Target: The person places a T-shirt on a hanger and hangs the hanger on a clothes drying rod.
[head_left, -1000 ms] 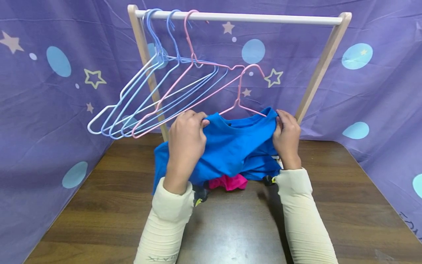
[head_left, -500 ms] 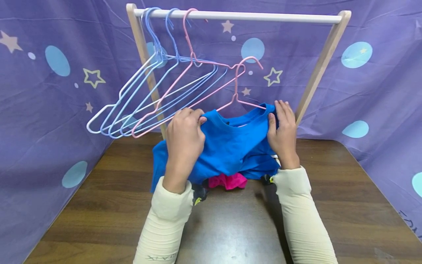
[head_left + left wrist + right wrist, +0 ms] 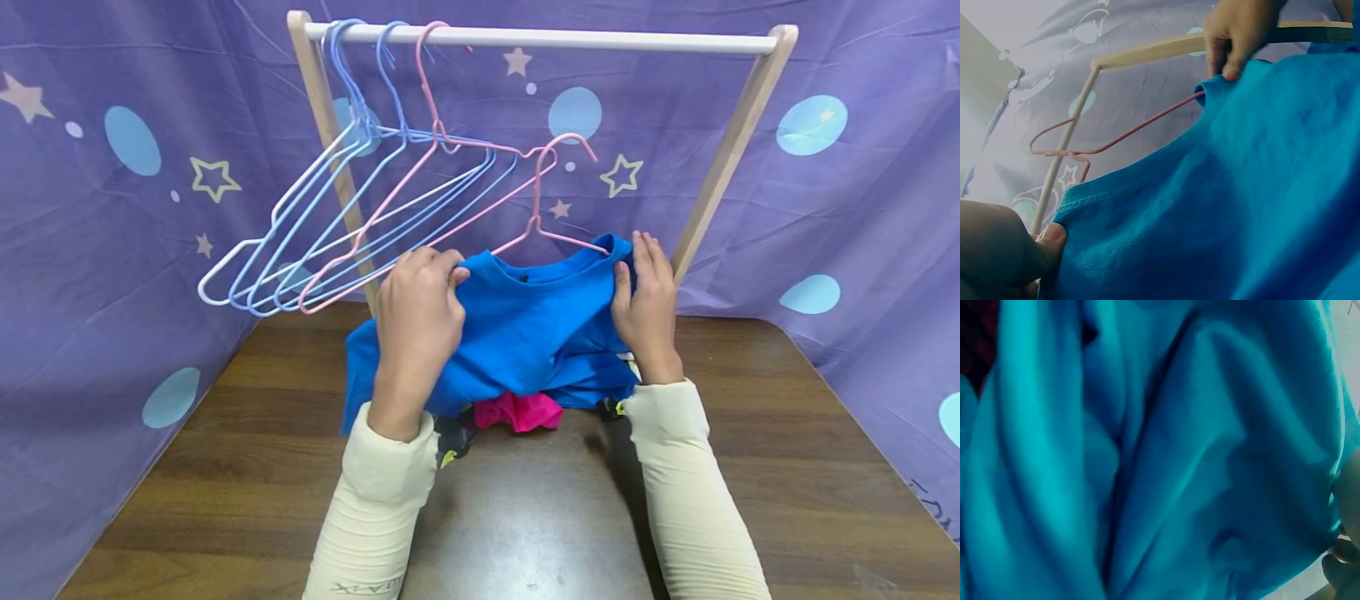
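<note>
A blue T-shirt (image 3: 517, 325) hangs between my two hands, its neck opening facing up. My left hand (image 3: 418, 312) pinches the shirt at the left shoulder, beside the collar. At the opposite shoulder, my right hand (image 3: 648, 304) holds the cloth between thumb and extended fingers; the left wrist view shows this right hand (image 3: 1244, 31) pinching the collar edge. A pink hanger (image 3: 537, 200) rises out of the neck, hook pointing right, with its lower part hidden inside the shirt. Folds of the shirt (image 3: 1179, 456) fill most of the right wrist view.
A rack with a white rail (image 3: 600, 40) and wooden posts stands behind. Several blue and white hangers (image 3: 348, 79) and one pink hanger (image 3: 429, 92) hang at its left end. A bright pink garment (image 3: 519, 412) lies under the shirt on the wooden table (image 3: 525, 517).
The pink hanger in the shirt has shifted slightly up and left. My right hand's fingers have straightened along the shoulder, and the collar has risen a little. The left hand has barely moved.
</note>
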`<state>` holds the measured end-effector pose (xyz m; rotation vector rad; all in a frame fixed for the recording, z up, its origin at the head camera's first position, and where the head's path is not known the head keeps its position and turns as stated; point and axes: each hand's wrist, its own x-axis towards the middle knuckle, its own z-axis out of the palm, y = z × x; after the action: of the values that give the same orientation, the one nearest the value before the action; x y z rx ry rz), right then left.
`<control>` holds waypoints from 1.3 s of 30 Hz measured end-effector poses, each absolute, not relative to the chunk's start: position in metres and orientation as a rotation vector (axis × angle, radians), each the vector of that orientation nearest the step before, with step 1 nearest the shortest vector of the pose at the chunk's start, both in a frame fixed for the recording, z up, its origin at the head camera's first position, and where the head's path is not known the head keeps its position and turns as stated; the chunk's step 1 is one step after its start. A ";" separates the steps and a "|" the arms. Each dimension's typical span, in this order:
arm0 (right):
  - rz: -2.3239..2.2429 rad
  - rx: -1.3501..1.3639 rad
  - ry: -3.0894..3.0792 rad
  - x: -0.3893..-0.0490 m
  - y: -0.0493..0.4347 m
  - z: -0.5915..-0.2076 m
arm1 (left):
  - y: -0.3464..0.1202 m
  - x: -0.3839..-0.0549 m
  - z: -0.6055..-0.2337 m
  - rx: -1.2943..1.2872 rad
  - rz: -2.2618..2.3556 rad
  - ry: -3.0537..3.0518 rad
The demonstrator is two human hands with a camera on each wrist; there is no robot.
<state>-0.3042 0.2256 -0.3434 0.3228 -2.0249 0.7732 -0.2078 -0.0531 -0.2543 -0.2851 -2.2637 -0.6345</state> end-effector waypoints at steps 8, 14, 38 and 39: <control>0.813 0.351 -1.945 -0.296 0.219 -0.330 | -0.053 -0.214 -0.259 -0.254 -0.658 -2.276; 0.783 0.403 -1.870 -0.287 0.208 -0.319 | -0.051 -0.217 -0.261 -0.255 -0.633 -2.275; 0.690 0.508 -1.722 -0.275 0.171 -0.312 | -0.054 -0.208 -0.255 -0.431 -0.594 -2.363; 0.689 0.500 -1.721 -0.275 0.171 -0.312 | -0.056 -0.207 -0.254 -0.442 -0.597 -2.372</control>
<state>-0.2746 0.1710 -0.3120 0.5001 -1.7207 0.6885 -0.2068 -0.0557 -0.2540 -0.4423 -2.3725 -0.5973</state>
